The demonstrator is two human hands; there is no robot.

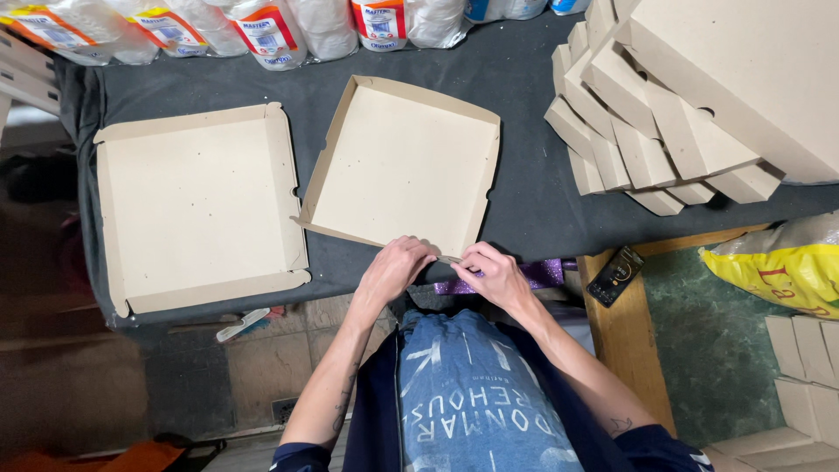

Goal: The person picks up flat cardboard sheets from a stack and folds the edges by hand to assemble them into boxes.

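A shallow square cardboard box tray [404, 164] with folded-up walls lies on the dark cloth-covered table [524, 192], tilted slightly. My left hand [395, 267] and my right hand [491, 273] both pinch its near edge, fingers closed on the front wall flap. A second, similar open cardboard tray [197, 203] lies flat to the left, untouched.
A fanned stack of folded cardboard boxes [651, 131] fills the right of the table. Plastic-wrapped packs [262, 31] line the far edge. A dark phone [615, 275] rests on a wooden ledge at right, next to a yellow bag [782, 262].
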